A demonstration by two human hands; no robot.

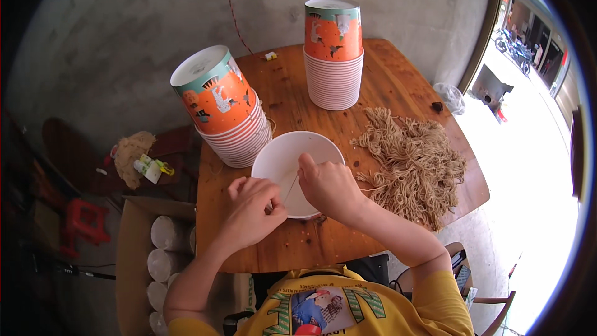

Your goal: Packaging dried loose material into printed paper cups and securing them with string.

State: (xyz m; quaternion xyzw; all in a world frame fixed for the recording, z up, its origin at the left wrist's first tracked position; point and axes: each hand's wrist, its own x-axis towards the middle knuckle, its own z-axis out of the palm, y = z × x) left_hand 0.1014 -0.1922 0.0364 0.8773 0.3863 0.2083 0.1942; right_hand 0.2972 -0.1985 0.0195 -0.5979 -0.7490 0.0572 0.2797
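A white paper tub (pixel 281 155) stands on the wooden table in front of me, its open mouth up. Over its near side my right hand (pixel 328 188) is closed in a fist around a thin string (pixel 290 188). That string runs down across the tub toward my left hand (pixel 254 210), whose thumb and fingers pinch together at the near left rim. Just right of my right wrist, a light strand leads to a big heap of tan string (pixel 413 168).
Two stacks of upside-down orange-and-green paper tubs, a left stack (pixel 217 106) and a back stack (pixel 334 56), stand on the table (pixel 286 246). Below left, a cardboard box (pixel 134 242) holds several white rolls or cups. A red stool (pixel 87 224) sits farther left.
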